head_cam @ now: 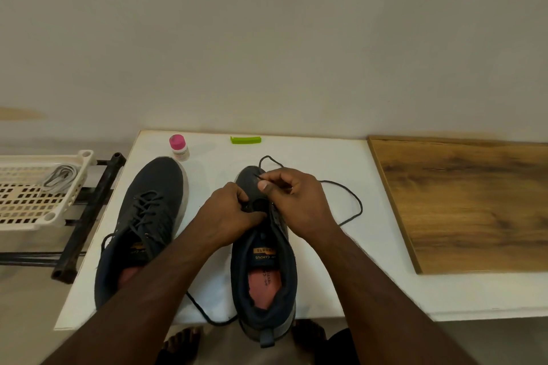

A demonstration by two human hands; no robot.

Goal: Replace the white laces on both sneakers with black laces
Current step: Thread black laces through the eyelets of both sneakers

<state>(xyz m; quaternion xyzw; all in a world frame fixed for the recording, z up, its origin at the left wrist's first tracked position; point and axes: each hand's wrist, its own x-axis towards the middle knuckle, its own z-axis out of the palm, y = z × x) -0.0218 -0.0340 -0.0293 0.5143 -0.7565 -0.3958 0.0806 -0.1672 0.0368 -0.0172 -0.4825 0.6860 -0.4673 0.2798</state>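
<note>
Two dark sneakers stand on the white table (311, 151). The left sneaker (148, 216) is laced with a black lace. The right sneaker (264, 270) lies under both hands, heel hanging over the table's front edge. My left hand (231, 213) grips its upper at the lowest eyelets. My right hand (293, 201) pinches the tip of a black lace (353, 198) over the toe. That lace loops out to the right, and another stretch trails off the front edge at the left of the shoe. White laces (59, 176) lie in a cream basket (35, 216) at the left.
A small bottle with a pink cap (178, 147) and a green clip (245, 139) sit at the table's back edge. A wooden board (462, 201) lies to the right. The basket rests on a black metal frame (89, 210) left of the table.
</note>
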